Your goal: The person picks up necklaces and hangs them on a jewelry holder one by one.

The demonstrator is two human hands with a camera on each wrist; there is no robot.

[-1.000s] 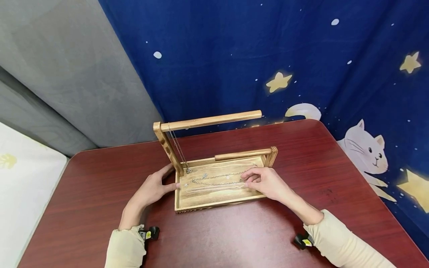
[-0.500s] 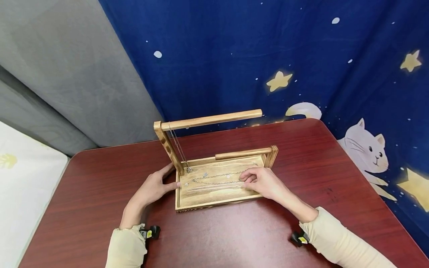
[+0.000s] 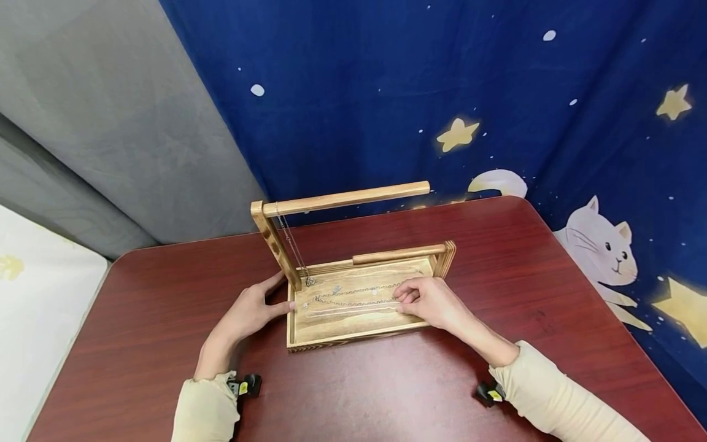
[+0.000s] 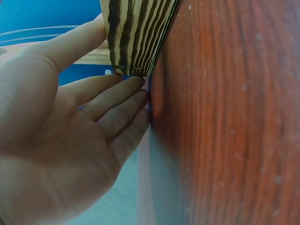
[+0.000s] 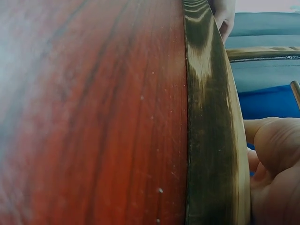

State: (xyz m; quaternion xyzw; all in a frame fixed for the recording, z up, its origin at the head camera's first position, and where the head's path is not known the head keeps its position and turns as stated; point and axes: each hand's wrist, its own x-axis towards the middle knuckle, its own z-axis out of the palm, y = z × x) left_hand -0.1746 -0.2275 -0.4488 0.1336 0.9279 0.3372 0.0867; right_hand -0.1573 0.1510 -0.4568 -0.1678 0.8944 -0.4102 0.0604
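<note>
In the head view a wooden jewelry stand (image 3: 339,344) has a shallow tray as its base. My left hand (image 3: 250,312) holds its left end, thumb on the rim, fingers against the outer wall in the left wrist view. Over the tray's right part, my right hand (image 3: 436,301) pinches the end of a thin silver necklace (image 3: 342,312) between thumb and index finger. Behind that lies a thicker chain necklace (image 3: 353,290), partly under the fingers. Another necklace (image 3: 291,239) hangs from the upper bar, its pendant down at the tray. The right fingertips are hidden in the right wrist view.
The upper bar (image 3: 353,198) runs right from a tall left post (image 3: 274,245). A shorter lower bar (image 3: 400,253) runs left from the right post (image 3: 445,260). The stand rests on a reddish-brown table (image 3: 353,399), with a blue star-patterned curtain (image 3: 353,110) behind.
My right forearm has shifted slightly to the left, its fingers staying at the thin necklace's end. The left hand has kept its place on the tray.
</note>
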